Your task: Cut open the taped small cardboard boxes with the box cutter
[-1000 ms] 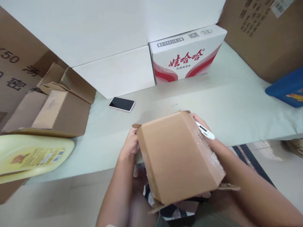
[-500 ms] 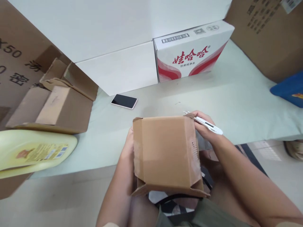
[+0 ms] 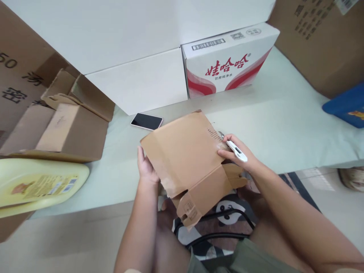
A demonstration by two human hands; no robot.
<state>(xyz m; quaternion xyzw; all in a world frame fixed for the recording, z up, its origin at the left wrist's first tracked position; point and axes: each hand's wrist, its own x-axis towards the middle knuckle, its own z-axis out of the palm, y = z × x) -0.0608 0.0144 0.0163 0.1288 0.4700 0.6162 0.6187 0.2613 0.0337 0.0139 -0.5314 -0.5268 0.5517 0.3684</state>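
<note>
A brown cardboard box is tilted over the table's front edge, its flap folded out toward me. My left hand grips the box's left side, thumb up along the edge and the other fingers hidden beneath. In my right hand is a white utility knife, pinched between thumb and fingers, with its tip pointing up and left. The same hand rests against the right side of the box. A phone with a dark screen lies just behind the box.
White cartons and a carton with red lettering stand at the back. On the left are an opened cardboard box and a yellow bottle. A blue container sits at the right of the cloth-covered table.
The cardboard box has turned and tilted, its far edge now reaching closer to the phone and a flap hanging toward me. My left hand shows more; my right hand has shifted slightly left.
</note>
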